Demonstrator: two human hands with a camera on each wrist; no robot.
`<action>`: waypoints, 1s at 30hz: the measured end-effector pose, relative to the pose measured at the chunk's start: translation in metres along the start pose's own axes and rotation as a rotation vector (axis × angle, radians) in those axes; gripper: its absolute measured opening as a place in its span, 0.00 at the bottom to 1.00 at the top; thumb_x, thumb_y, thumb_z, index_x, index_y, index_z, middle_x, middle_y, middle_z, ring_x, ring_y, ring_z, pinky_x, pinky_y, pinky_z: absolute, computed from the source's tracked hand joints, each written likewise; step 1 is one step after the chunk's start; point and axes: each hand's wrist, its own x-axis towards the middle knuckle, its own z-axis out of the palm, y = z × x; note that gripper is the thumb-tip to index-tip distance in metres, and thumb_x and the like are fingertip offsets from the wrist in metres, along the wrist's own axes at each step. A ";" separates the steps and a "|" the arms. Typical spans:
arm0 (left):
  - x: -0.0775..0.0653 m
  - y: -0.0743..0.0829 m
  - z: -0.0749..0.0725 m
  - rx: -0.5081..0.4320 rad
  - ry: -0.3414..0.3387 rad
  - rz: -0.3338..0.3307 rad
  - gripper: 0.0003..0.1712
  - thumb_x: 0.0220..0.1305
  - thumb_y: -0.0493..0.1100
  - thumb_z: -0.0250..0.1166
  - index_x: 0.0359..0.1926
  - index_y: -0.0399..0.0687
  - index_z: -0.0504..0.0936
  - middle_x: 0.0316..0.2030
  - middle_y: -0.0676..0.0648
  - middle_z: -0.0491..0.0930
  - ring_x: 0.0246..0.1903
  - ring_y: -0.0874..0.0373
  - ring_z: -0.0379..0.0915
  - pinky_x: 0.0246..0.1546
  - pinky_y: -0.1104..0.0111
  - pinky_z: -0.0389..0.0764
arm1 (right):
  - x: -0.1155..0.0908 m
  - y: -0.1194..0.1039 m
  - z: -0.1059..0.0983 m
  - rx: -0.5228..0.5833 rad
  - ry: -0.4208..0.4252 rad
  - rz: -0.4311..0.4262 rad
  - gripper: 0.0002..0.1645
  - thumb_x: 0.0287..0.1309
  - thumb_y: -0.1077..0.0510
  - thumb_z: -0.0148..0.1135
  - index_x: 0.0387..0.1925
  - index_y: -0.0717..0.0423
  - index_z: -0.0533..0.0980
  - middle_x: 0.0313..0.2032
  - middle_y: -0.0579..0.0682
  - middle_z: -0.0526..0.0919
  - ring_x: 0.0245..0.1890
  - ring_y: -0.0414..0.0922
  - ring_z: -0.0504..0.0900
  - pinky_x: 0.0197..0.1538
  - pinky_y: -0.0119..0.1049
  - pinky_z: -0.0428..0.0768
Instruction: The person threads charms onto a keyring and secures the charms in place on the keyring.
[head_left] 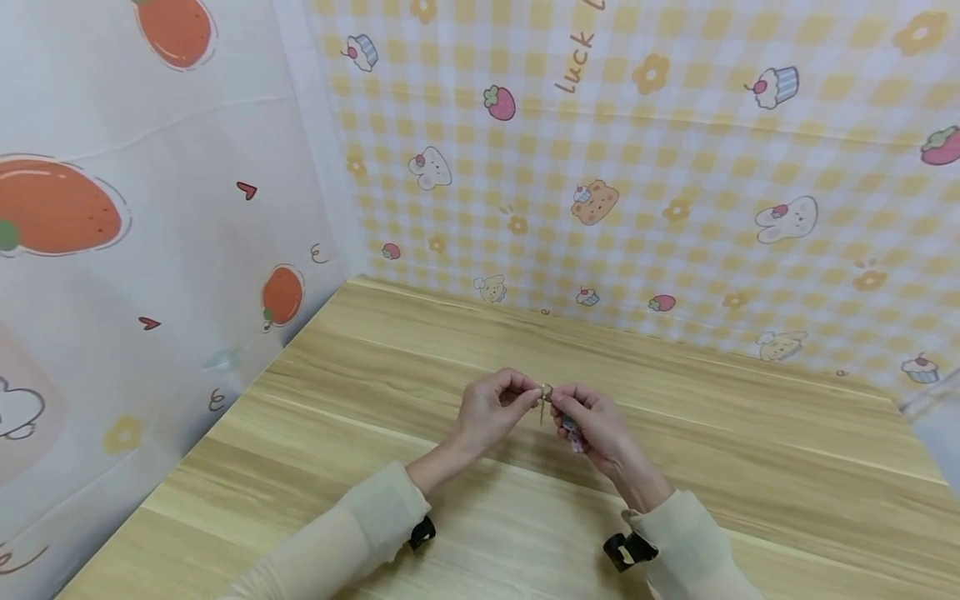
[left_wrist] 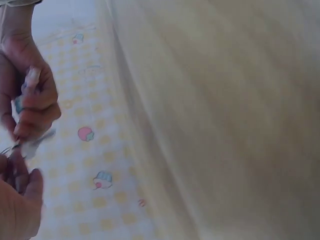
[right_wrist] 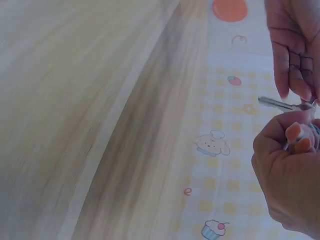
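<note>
A metal key (right_wrist: 277,104) hangs down from a thin key ring (head_left: 547,390) between the two hands, above the wooden table. My left hand (head_left: 487,408) pinches the key ring between thumb and fingertips. Curled round a small figure charm (head_left: 575,438), my right hand (head_left: 603,429) has its thumb and forefinger close by the ring. The charm shows teal and pink parts, and in the right wrist view two orange-tipped ends poke out of the fist. Most of the charm is hidden by the fingers. In the left wrist view the key (left_wrist: 45,137) is blurred.
A wood-grain table (head_left: 360,358) lies under both hands. Behind it hangs a yellow checked cloth (head_left: 540,150) with cartoon prints, and a white cloth (head_left: 172,142) with orange fruit prints is at the left. Black straps (head_left: 630,550) sit at the wrists.
</note>
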 end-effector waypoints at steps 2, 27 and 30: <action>0.001 0.004 -0.003 0.054 -0.059 -0.014 0.05 0.63 0.34 0.65 0.39 0.35 0.82 0.35 0.39 0.86 0.32 0.52 0.83 0.35 0.77 0.81 | -0.001 0.000 -0.001 -0.062 0.054 -0.028 0.11 0.70 0.59 0.53 0.31 0.47 0.77 0.23 0.38 0.75 0.20 0.33 0.69 0.19 0.23 0.64; 0.012 0.017 -0.005 0.470 -0.181 0.218 0.02 0.62 0.36 0.66 0.33 0.40 0.82 0.32 0.46 0.82 0.30 0.60 0.75 0.31 0.78 0.74 | -0.003 0.003 -0.005 -0.318 0.144 -0.173 0.11 0.66 0.61 0.59 0.37 0.68 0.77 0.24 0.43 0.76 0.23 0.36 0.71 0.27 0.29 0.75; 0.011 0.014 -0.002 0.316 -0.159 0.143 0.03 0.63 0.35 0.66 0.35 0.38 0.82 0.32 0.44 0.82 0.30 0.58 0.77 0.31 0.79 0.76 | -0.002 0.003 -0.008 -0.248 0.125 -0.122 0.08 0.67 0.59 0.58 0.35 0.62 0.77 0.23 0.39 0.75 0.21 0.35 0.70 0.23 0.27 0.69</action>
